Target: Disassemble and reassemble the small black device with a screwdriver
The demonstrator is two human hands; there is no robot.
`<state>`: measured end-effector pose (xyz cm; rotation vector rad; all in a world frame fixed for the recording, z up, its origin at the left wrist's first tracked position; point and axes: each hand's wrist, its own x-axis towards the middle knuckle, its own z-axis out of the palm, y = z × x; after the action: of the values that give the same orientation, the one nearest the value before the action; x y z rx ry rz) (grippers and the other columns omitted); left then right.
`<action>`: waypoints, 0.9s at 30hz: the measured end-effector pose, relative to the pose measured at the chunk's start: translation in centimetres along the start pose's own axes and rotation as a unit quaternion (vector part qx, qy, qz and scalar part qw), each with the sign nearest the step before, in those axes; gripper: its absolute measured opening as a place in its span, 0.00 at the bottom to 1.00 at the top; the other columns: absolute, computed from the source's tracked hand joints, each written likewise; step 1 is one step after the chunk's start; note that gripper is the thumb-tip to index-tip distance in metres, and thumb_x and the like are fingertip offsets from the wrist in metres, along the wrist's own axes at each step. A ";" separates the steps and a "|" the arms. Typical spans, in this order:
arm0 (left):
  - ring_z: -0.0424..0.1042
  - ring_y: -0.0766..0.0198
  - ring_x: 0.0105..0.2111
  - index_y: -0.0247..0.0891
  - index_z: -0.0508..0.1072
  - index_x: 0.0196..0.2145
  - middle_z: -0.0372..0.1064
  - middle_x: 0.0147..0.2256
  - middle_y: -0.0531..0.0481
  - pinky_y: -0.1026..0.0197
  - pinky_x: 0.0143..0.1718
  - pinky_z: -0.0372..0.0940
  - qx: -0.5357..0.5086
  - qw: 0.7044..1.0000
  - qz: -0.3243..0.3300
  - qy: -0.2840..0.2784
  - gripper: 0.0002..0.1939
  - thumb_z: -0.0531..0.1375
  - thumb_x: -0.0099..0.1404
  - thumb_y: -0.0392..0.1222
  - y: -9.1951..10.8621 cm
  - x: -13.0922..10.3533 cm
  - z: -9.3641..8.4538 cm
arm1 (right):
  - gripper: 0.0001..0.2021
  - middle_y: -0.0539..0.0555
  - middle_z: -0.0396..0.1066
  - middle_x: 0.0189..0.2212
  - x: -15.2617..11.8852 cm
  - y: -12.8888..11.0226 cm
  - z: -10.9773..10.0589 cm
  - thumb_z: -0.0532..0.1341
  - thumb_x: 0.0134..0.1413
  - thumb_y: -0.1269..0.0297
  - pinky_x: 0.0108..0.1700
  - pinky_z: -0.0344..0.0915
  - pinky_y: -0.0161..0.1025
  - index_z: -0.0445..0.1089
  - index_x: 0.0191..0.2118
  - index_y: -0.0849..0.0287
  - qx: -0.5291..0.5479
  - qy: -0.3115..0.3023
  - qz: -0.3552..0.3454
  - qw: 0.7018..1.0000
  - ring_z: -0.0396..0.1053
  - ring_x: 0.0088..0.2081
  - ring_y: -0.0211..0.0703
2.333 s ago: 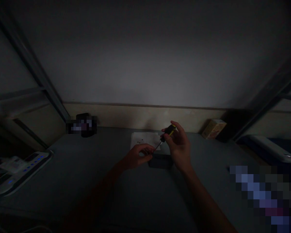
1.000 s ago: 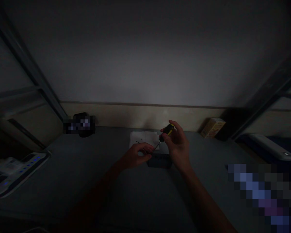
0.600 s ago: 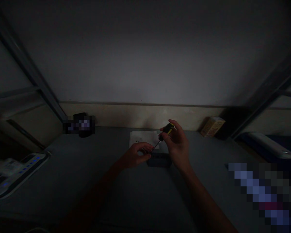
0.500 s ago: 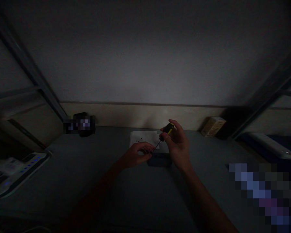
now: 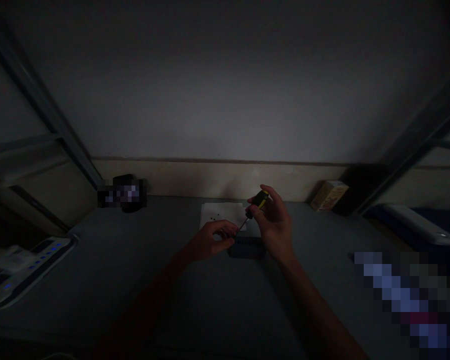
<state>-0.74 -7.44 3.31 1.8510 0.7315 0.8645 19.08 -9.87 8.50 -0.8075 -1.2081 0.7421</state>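
A yellow-and-black screwdriver (image 5: 261, 199) is gripped in my right hand (image 5: 276, 222), its shaft slanting down and left. The shaft's tip reaches the fingertips of my left hand (image 5: 214, 239), at the far left corner of a dark box-shaped device (image 5: 246, 249) with a row of slots on top. My left fingers and thumb come together there; what they pinch, if anything, is too dark to make out. Behind the hands lie white paper sheets (image 5: 221, 209) with several small dark bits, perhaps screws, on them.
The grey table (image 5: 142, 260) runs back to a wall. A power strip (image 5: 33, 267) with blue lights lies at the left, and a dark object (image 5: 129, 202), partly blurred out, stands at the back left. At the back right is a small patterned box (image 5: 329, 195).
Almost nothing differs. Both hands and the screwdriver keep nearly the same place at the device's corner; the view has shifted very slightly.
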 end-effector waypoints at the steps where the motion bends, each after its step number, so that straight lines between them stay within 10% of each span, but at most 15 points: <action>1: 0.76 0.59 0.42 0.36 0.78 0.47 0.78 0.43 0.43 0.56 0.45 0.69 -0.001 1.000 0.000 0.000 0.14 0.66 0.65 0.41 0.0 0.0 0.0 | 0.24 0.52 0.76 0.41 0.0 0.0 0.0 0.67 0.59 0.62 0.42 0.77 0.48 0.67 0.60 0.44 0.003 0.003 0.004 1.000 0.75 0.38 0.45; 22: 0.76 0.60 0.39 0.37 0.79 0.39 0.78 0.38 0.48 0.60 0.44 0.68 0.079 0.997 -0.006 0.023 0.11 0.61 0.71 0.46 0.9 0.5 0.2 | 0.24 0.52 0.76 0.42 0.5 -0.5 -0.6 0.67 0.60 0.61 0.43 0.77 0.49 0.65 0.61 0.43 0.007 0.015 -0.006 1.000 0.76 0.38 0.45; 27: 0.75 0.59 0.40 0.39 0.79 0.39 0.78 0.40 0.47 0.59 0.42 0.68 0.203 0.971 -0.024 0.124 0.12 0.59 0.72 0.48 -1.2 0.8 -1.5 | 0.27 0.52 0.77 0.42 0.8 0.1 -1.1 0.68 0.58 0.58 0.45 0.77 0.49 0.64 0.62 0.44 0.034 0.052 0.008 0.998 0.76 0.37 0.44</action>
<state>-1.66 -5.59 2.86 2.0906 1.1767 0.9789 20.35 -9.30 8.66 -0.7919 -1.0798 0.7421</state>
